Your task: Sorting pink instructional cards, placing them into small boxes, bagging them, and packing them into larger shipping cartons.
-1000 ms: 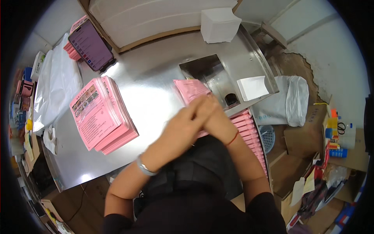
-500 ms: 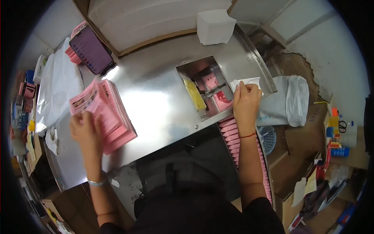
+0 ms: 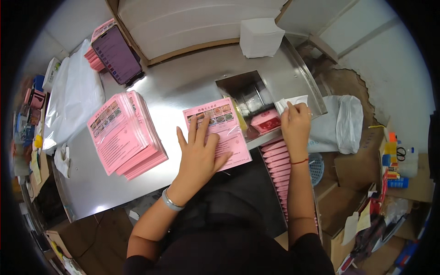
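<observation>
A flat pink packet with printed food pictures lies near the front edge of the metal table, beside the table's opening. My left hand rests on it with fingers spread flat. Further left is a stack of matching pink packets, glossy on top. At the opening's right side, my right hand pinches a white paper napkin; its fingertips partly cover it. Inside the opening sits a pink and red pack. The left packet hides most of a yellow piece there.
A phone stands at the back left, next to white plastic wrap. A white napkin block stands at the back. Below the opening, a long box holds a row of pink packs. A grey plastic bag lies at right.
My left hand has moved right from the stack, bringing one pink packet beside the opening. My right hand stays at the white napkin. The metal part across the opening no longer shows over the red pack.
</observation>
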